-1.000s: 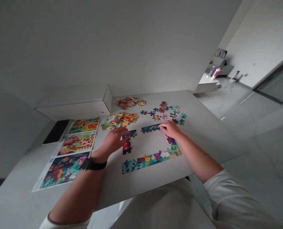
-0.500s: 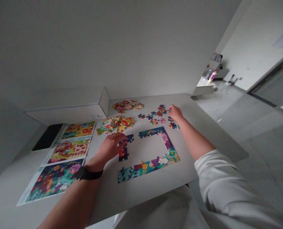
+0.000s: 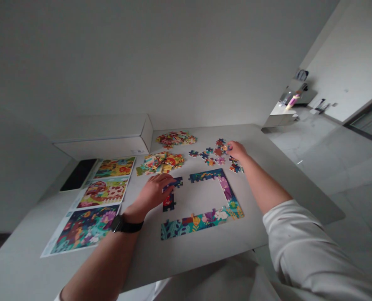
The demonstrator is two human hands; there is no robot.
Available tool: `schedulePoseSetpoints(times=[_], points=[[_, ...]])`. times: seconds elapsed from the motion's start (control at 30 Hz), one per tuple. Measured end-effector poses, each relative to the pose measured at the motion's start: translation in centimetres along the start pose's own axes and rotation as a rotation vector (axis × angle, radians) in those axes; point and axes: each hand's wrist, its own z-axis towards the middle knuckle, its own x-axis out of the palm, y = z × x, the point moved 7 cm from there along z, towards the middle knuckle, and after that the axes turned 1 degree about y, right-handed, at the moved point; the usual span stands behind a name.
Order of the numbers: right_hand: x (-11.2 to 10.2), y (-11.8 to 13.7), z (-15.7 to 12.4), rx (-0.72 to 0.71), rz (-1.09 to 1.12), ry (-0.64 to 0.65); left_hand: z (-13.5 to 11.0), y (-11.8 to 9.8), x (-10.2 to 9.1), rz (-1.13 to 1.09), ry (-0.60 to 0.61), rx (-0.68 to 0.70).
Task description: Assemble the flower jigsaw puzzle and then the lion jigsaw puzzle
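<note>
My left hand (image 3: pixel 154 191) rests over the dark blue upper-left corner (image 3: pixel 168 201) of a jigsaw border, its fingers stretched across the joined pieces and hiding part of them. My right hand (image 3: pixel 236 149) is at the loose pieces at the back right, with thumb and fingers pinched on an orange-and-blue puzzle piece (image 3: pixel 226 148). Loose puzzle pieces (image 3: pixel 219 160) lie around those fingers. The rest of the border (image 3: pixel 192 223) lies flat in front of me, with gaps along its top and left sides.
Two heaps of other pieces, a yellow-green pile (image 3: pixel 160 162) and a reddish pile (image 3: pixel 175 138), lie behind the border. On the left are a sheet of three printed pictures (image 3: pixel 106 194) and a dark flat tablet-like object (image 3: pixel 78 174). A white box (image 3: pixel 104 136) stands against the wall.
My right hand has shifted slightly left among the loose pieces, and an orange piece now shows at its fingertips. The left hand stays on the corner. The whole view has turned a little left.
</note>
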Motion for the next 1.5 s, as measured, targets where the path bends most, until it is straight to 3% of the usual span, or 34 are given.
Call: schedulePoseSetpoints(times=[0.13, 0.27, 0.4, 0.53, 0.7, 0.8, 1.0, 1.1, 1.27, 1.5], points=[[-1.0, -1.2, -1.9, 0.106, 0.297, 0.003, 0.1, -0.6, 0.0, -0.022, -0.006, 0.026], [-2.6, 0.2, -3.6, 0.063, 0.683, -0.027, 0.3, -1.4, 0.2, -0.078, -0.01, 0.048], [-3.1, 5.6, -6.5, -0.143, 0.954, 0.078, 0.5, -2.0, 0.3, -0.133, -0.022, 0.032], [-0.1, 12.0, -11.2, -0.31, 1.059, 0.281, 0.4, -2.4, -0.5, -0.285, -0.09, -0.039], [5.6, 16.0, -15.6, -0.319, 1.042, 0.485, 0.4, -2.8, -0.6, -0.711, -0.136, -0.228], [7.2, 16.7, -16.7, -0.311, 1.024, 0.533, 0.5, -3.0, -0.3, -0.833, -0.156, -0.282], [7.7, 17.6, -18.1, -0.351, 1.015, 0.571, 0.6, -2.9, 1.9, -0.957, -0.055, -0.35], [7.6, 17.6, -18.3, -0.366, 1.008, 0.567, 0.6, -2.2, 2.6, -1.1, -0.069, -0.418], [7.9, 17.2, -18.0, -0.364, 1.01, 0.547, 0.5, -1.7, 2.4, -1.281, -0.125, -0.498], [8.4, 16.8, -17.4, -0.334, 0.986, 0.49, 0.5, -2.0, 2.4, -1.292, -0.123, -0.523]])
